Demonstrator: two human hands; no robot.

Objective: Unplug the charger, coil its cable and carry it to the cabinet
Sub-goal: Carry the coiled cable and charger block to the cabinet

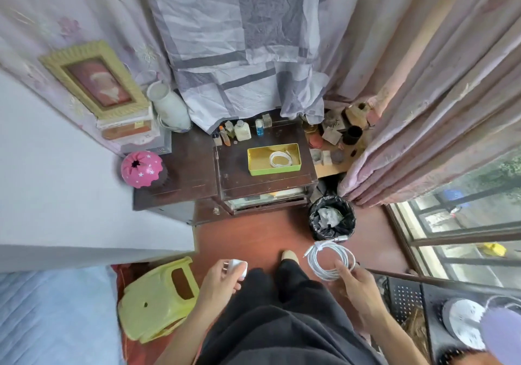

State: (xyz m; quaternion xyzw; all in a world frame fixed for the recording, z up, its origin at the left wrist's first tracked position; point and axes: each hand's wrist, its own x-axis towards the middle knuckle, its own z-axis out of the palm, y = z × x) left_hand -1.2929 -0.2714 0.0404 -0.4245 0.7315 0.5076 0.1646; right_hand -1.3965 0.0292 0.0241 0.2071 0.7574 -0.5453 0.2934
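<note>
Head view: left hand [222,278] wrapped around white charger plug [238,267], prongs poking out on the thumb side. Right hand [356,283] pinched on coiled white cable [331,260], loop hanging forward of the fingers, metal connector end at the top of the coil near the black-bagged bin [332,219]. Plug and coil held apart, one per hand, legs in dark trousers between them.

Key relation: dark wooden cabinet [234,178] sits straight ahead and up-frame of both hands, well apart across bare red floor. On its top, green-and-yellow tray [255,164] already holding another coiled white cable [280,159]. Tray long axis runs left-right, open face up. Tray lies slightly nearer the right hand's line than the left's; bin stands just right of that path, yellow-green stool [158,299] left of it.

Judgement: unplug and coil done, carry leg under way. Next needs a step forward, then a drop from above into the tray; free space is the left half.
</note>
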